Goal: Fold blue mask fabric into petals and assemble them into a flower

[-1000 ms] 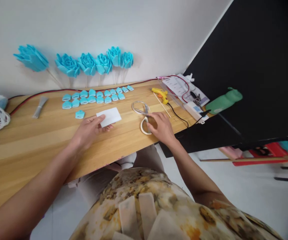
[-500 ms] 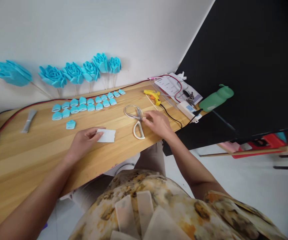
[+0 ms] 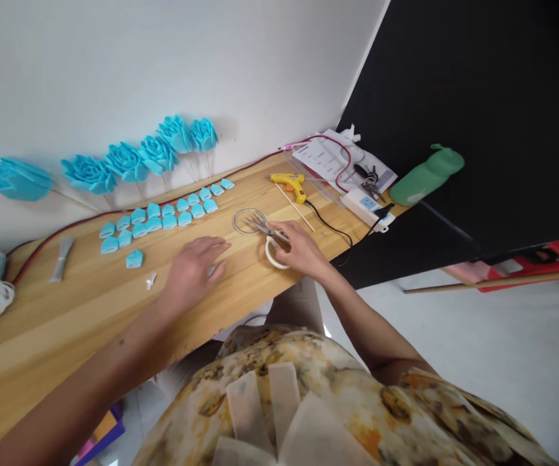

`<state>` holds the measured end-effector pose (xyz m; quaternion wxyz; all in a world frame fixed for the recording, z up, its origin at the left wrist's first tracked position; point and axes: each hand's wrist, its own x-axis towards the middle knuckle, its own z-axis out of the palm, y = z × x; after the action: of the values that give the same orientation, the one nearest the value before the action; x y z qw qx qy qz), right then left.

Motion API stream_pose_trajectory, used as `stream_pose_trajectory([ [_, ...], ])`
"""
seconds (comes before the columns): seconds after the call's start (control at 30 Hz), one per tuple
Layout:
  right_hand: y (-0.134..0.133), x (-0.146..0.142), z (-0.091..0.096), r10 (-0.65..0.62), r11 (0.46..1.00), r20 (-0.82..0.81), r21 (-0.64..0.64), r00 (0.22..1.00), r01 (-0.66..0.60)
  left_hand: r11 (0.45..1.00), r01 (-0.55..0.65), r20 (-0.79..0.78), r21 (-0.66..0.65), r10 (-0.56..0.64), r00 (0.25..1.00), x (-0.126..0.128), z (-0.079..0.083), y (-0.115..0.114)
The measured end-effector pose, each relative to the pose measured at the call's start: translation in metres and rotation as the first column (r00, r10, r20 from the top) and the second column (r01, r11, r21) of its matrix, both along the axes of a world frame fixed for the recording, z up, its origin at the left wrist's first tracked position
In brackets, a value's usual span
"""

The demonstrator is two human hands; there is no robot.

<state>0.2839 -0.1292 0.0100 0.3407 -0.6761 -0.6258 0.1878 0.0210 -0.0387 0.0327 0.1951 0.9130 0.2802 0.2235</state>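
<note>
Flowers (image 3: 127, 162) lean on the wall (image 3: 260, 77) along the table's (image 3: 85, 317) back edge. Before them lie rows of petal pieces (image 3: 154, 223), one single piece (image 3: 134, 259) nearer the front edge. Further right, the right hand (image 3: 296, 247) holds scissors (image 3: 262, 226) near that edge; behind lies a glue gun (image 3: 289, 183). Papers (image 3: 322, 158) occupy the back right corner, with a power strip (image 3: 366, 208) and bottle (image 3: 427, 178) along the right edge.

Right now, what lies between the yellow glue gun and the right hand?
A thin wooden stick lies on the tabletop between the yellow glue gun and the right hand; the head view shows it.
</note>
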Motion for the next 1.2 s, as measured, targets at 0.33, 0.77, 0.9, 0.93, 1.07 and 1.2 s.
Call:
stream_pose_trajectory([
  [0.33, -0.05, 0.035, 0.027, -0.059, 0.981, -0.911, -0.129, 0.408, -0.146, 0.997, -0.049, -0.202, 0.062, 0.061, 0.977, 0.117, -0.018, 0.032],
  [0.77, -0.083, -0.005, 0.003, -0.138, 0.841, -0.986, -0.169, 0.098, -0.514, 0.619, 0.251, 0.545, -0.744, 0.344, 0.765, 0.053, 0.032, 0.021],
  [0.9, -0.067, -0.024, 0.013, -0.023, 0.88, -1.0, -0.021, 0.0, -0.475, 0.598, 0.262, 0.577, -0.757, 0.426, 0.697, 0.036, 0.033, 0.012],
  [0.93, -0.063, -0.028, 0.017, 0.012, 0.869, -1.0, 0.021, -0.02, -0.494, 0.597, 0.272, 0.588, -0.754, 0.431, 0.684, 0.033, 0.032, 0.01],
  [1.07, -0.048, -0.044, 0.026, 0.211, 0.855, -0.977, 0.196, -0.023, -0.48, 0.583, 0.323, 0.625, -0.746, 0.443, 0.643, 0.022, 0.025, 0.006],
  [1.2, -0.031, -0.055, 0.027, 0.327, 0.795, -0.935, 0.195, 0.135, -0.575, 0.528, 0.356, 0.611, -0.771, 0.455, 0.648, 0.016, 0.017, 0.005],
])
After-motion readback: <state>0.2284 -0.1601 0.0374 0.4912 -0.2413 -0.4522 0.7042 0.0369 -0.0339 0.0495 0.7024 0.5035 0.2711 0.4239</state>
